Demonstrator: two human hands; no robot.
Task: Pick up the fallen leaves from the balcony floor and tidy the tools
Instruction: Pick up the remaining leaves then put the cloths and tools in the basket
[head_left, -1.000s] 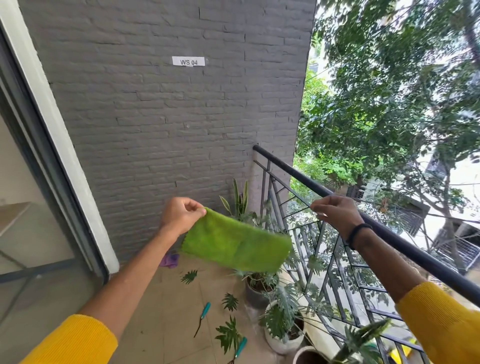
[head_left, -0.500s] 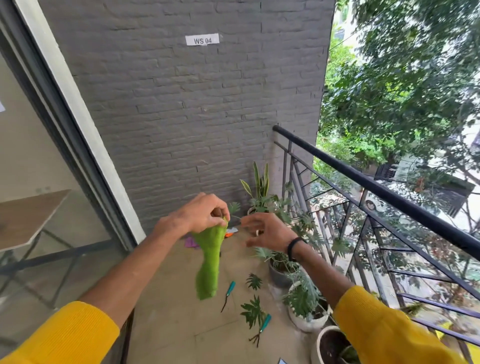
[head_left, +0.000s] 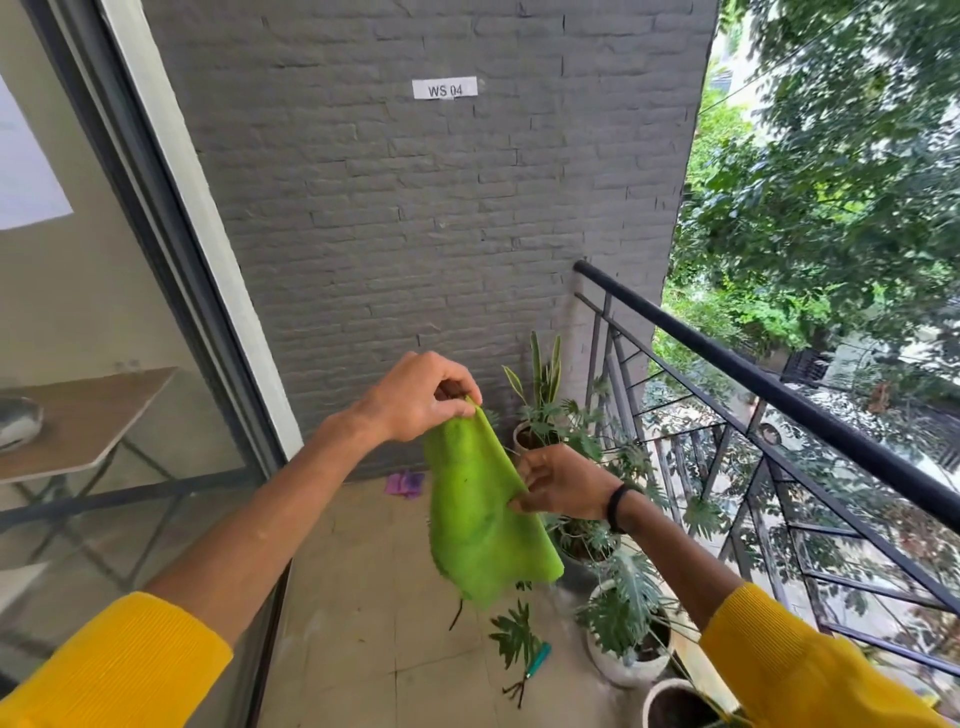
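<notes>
A green cloth (head_left: 480, 519) hangs in front of me over the balcony floor. My left hand (head_left: 415, 397) pinches its top corner. My right hand (head_left: 558, 483) grips its right edge lower down. Below the cloth a fallen green leaf (head_left: 511, 636) lies on the floor tiles (head_left: 363, 623). A teal-handled tool (head_left: 535, 662) lies beside that leaf. The cloth hides another dark tool tip (head_left: 456, 616) for the most part.
Potted plants (head_left: 628, 623) line the black railing (head_left: 779, 384) on the right, one against the grey brick wall (head_left: 415, 234). A purple item (head_left: 404, 484) lies by the wall. A glass sliding door (head_left: 104, 364) runs along the left.
My right hand has taken hold of the cloth's right edge and spread it wider. The cloth hung bunched from my left hand before. The view shifted slightly.
</notes>
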